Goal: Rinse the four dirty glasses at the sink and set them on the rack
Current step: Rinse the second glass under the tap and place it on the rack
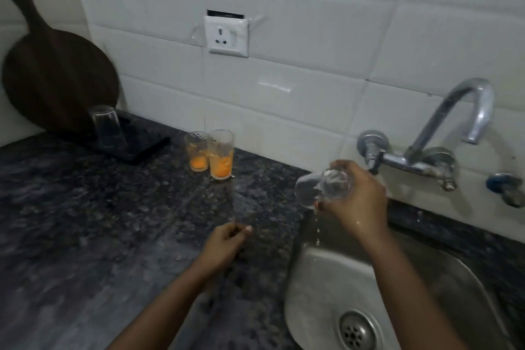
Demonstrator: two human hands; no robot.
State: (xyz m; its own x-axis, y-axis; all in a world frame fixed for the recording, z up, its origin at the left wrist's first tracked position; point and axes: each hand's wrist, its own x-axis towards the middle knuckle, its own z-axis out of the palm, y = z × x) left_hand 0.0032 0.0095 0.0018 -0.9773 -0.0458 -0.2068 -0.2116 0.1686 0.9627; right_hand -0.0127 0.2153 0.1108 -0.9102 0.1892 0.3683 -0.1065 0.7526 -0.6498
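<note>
My right hand (359, 200) grips a clear wet glass (314, 189) tipped on its side over the left rim of the steel sink (321, 278); water drips from it. My left hand (227, 241) hovers over the dark counter with its fingers loosely curled and nothing in it. Two glasses with orange residue (211, 155) stand together near the wall. One clean glass (107, 126) sits upside down on the black rack (142, 148) at the back left.
A chrome wall tap (454, 122) arches above the sink, with no water running. A dark round board (56, 77) leans on the wall behind the rack. A white wall socket (227, 35) is above the counter. The speckled granite counter (99, 221) spreads left.
</note>
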